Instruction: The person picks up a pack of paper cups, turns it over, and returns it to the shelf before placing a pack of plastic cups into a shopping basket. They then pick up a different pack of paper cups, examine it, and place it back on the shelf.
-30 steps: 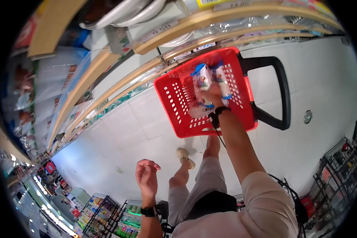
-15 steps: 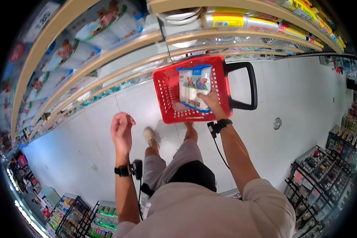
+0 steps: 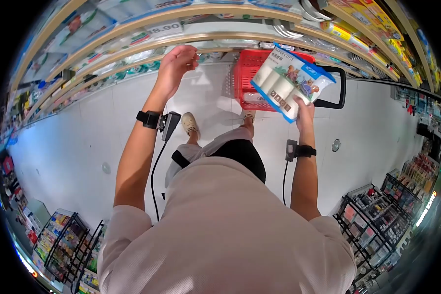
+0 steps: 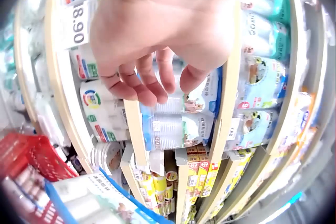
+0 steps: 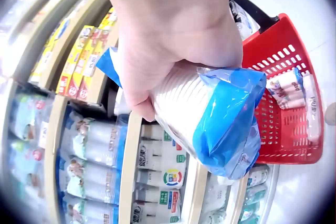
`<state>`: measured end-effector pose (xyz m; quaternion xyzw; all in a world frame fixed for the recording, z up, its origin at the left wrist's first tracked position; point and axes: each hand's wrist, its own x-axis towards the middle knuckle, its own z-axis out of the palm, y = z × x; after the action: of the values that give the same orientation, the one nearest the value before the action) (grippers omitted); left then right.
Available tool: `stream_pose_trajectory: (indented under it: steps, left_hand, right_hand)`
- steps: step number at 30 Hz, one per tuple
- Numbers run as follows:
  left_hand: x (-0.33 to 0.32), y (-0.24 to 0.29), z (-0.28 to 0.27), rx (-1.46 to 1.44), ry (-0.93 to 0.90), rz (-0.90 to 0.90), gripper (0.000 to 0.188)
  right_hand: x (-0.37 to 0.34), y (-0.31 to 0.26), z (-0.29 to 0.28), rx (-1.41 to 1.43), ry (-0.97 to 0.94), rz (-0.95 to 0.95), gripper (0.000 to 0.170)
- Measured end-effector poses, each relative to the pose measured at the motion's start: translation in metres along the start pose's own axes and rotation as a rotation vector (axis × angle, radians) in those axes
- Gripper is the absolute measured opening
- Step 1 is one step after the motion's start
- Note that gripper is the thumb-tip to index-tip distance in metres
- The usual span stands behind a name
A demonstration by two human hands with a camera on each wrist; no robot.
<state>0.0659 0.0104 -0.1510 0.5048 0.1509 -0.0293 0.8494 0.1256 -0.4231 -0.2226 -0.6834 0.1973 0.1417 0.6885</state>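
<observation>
Our right hand grips a rectangular, blue-edged plastic paper-cup pack, our empty left hand loosely curled.

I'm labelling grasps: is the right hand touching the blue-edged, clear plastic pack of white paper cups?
Touching. The head view shows it: the right hand grips the pack, its thumb lying over the printed face.

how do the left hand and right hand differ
The left hand is empty, its fingers loosely curled; the right hand grips the cup pack. In the head view, the left hand appears left of the basket, the right hand near its handle. Each has a black wrist strap.
</observation>
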Motion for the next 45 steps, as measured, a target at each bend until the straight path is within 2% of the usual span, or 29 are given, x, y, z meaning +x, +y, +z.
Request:
stream_pose_trajectory:
  steps: [4, 6, 9, 12, 14, 16, 19, 20, 26, 27, 28, 30, 31, 34, 39, 40, 42, 45]
  left_hand:
    - [-0.023, 0.013, -0.043, 0.023, 0.007, 0.030, 0.018]
    - [-0.031, 0.005, -0.061, 0.010, 0.017, -0.011, 0.022]
    - [-0.041, -0.008, -0.073, 0.068, -0.020, -0.080, 0.028]
    - [-0.047, -0.017, -0.068, 0.081, -0.015, -0.069, 0.031]
    - [-0.045, -0.021, -0.061, 0.092, 0.015, -0.041, 0.045]
    - [-0.040, -0.022, -0.049, 0.099, 0.093, 0.002, 0.053]
    - [-0.035, -0.020, -0.037, 0.081, -0.036, 0.090, 0.063]
    - [-0.034, -0.021, -0.035, 0.093, -0.026, 0.096, 0.064]
    - [-0.040, -0.013, 0.021, 0.308, 0.030, 0.190, 0.067]
    - [-0.037, -0.018, 0.026, 0.266, 0.000, 0.167, 0.065]
    - [-0.041, -0.019, 0.033, 0.094, -0.099, 0.067, 0.059]
    - [-0.058, -0.019, 0.063, -0.082, -0.096, 0.058, 0.056]
    - [-0.066, -0.013, 0.074, -0.101, -0.087, 0.058, 0.061]
    - [-0.086, 0.005, 0.102, -0.007, -0.070, 0.178, 0.064]
    - [-0.091, 0.028, 0.127, 0.047, -0.064, 0.336, 0.065]
    - [-0.089, 0.027, 0.123, 0.048, -0.058, 0.353, 0.064]
    - [-0.086, 0.030, 0.116, 0.046, -0.053, 0.378, 0.061]
    - [-0.082, 0.034, 0.103, 0.027, -0.018, 0.380, 0.059]
  right_hand:
    - [-0.042, -0.033, 0.050, -0.050, -0.078, -0.045, 0.049]
    - [-0.058, -0.046, 0.074, -0.071, -0.110, -0.062, 0.048]
    - [-0.084, -0.065, 0.106, -0.071, -0.153, -0.048, 0.048]
    - [-0.106, -0.083, 0.131, -0.061, -0.217, -0.108, 0.050]
    - [-0.112, -0.092, 0.137, -0.023, -0.294, -0.111, 0.048]
    - [-0.115, -0.097, 0.135, 0.022, -0.357, -0.112, 0.047]
    - [-0.114, -0.097, 0.121, 0.104, -0.463, -0.131, 0.046]
    - [-0.109, -0.100, 0.115, 0.111, -0.501, -0.131, 0.047]
    - [-0.099, -0.104, 0.057, 0.221, -0.614, -0.139, 0.066]
    - [-0.094, -0.102, 0.049, 0.257, -0.649, -0.137, 0.068]
    - [-0.090, -0.101, 0.040, 0.295, -0.685, -0.137, 0.069]
    - [-0.080, -0.100, 0.022, 0.319, -0.721, -0.178, 0.070]
    - [-0.078, -0.100, 0.015, 0.329, -0.737, -0.193, 0.071]
    - [-0.070, -0.112, -0.001, 0.178, -0.653, -0.175, 0.070]
    - [-0.071, -0.123, 0.010, 0.199, -0.582, -0.287, 0.053]
    - [-0.062, -0.120, 0.011, 0.202, -0.644, -0.292, 0.055]
    - [-0.067, -0.122, 0.024, 0.199, -0.572, -0.348, 0.055]
    - [-0.068, -0.125, 0.040, 0.137, -0.577, -0.439, 0.061]
